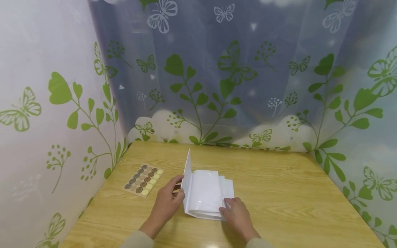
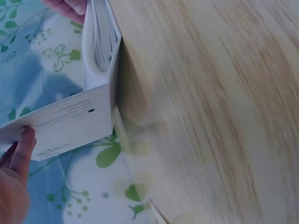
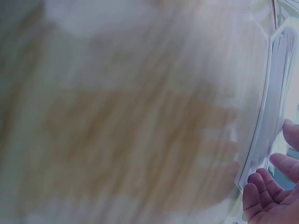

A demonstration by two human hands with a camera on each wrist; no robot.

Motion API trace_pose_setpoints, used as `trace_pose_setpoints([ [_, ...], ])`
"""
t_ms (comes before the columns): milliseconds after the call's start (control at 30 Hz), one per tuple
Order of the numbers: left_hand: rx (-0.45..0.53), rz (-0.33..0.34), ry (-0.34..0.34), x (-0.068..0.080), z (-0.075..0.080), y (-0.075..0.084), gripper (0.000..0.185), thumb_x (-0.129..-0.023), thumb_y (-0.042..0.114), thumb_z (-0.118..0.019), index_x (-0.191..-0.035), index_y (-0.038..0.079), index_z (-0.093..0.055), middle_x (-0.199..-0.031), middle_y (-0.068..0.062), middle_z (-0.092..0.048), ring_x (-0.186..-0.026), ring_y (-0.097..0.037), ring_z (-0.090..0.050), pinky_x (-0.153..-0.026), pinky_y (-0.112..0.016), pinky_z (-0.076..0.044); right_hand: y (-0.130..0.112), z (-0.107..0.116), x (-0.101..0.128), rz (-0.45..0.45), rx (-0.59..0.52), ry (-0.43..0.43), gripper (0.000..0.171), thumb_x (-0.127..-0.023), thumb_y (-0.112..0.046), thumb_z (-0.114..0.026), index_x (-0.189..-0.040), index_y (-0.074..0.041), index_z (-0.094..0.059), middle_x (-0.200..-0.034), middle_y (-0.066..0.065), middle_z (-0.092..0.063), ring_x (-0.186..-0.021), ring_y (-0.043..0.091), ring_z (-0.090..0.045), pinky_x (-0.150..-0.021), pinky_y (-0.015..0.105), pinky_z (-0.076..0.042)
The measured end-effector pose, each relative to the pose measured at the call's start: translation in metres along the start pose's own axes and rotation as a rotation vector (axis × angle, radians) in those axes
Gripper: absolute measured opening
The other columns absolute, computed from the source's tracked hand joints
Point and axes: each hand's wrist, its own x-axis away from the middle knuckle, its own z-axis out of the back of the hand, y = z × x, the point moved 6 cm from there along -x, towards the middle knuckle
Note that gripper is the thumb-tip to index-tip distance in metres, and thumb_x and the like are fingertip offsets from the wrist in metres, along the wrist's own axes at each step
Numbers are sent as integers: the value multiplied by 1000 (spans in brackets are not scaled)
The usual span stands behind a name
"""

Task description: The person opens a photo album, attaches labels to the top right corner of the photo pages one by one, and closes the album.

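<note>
- The wooden bench (image 1: 279, 193) carries everything, hemmed in by a leaf-and-butterfly curtain (image 1: 235, 79).
- The white booklet (image 1: 206, 194) lies mid-bench, its cover standing upright and its pages curling over: opened, it seems, not yet flattened.
- The left hand (image 1: 167, 203) pinches the cover's edge.
- The right hand (image 1: 237, 213) presses relaxed fingers on the pages' corner.
- A sticker sheet (image 1: 143, 179) lies untouched, well left, blocking nothing.

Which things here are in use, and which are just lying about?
In use: glossy white folded booklet, its cover held up by the left hand, its pages pressed by the right hand.
Lying about: sheet of round brown and yellow stickers.
</note>
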Motion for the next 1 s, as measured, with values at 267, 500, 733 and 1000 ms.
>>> trace_pose_setpoints([
  [267, -86, 113, 16, 2, 22, -8, 49, -85, 0, -57, -134, -2, -56, -121, -18, -66, -99, -27, -69, -81, -28, -58, -2, -1, -1, 20, 31, -1, 41, -87, -25, -72, -118, 3, -68, -108, 21, -61, -102, 39, -60, -92, 54, -49],
  [500, -232, 128, 53, 6, 38, -20, 48, -85, 2, -59, -132, -4, -58, -113, -22, -69, -93, -29, -71, -77, -33, -60, -3, -2, 0, 17, 43, -12, 42, -88, -26, -71, -119, 3, -68, -109, 22, -61, -102, 39, -59, -91, 54, -49],
  [733, -338, 232, 28, 8, 52, -36, 50, -84, 3, -61, -131, -10, -55, -108, -27, -69, -73, -25, -68, -58, -34, -57, -3, -3, 2, 23, 52, -13, 43, -88, -27, -72, -119, 2, -67, -110, 23, -60, -103, 39, -59, -91, 54, -49],
  [1000, -516, 381, -142, 13, 59, -66, 54, -90, 16, -64, -129, -18, -51, -125, -37, -56, -117, -52, -53, -101, -59, -44, -1, -4, 1, 14, 47, -21, 44, -89, -28, -71, -121, 1, -66, -112, 22, -59, -104, 39, -58, -92, 54, -49],
])
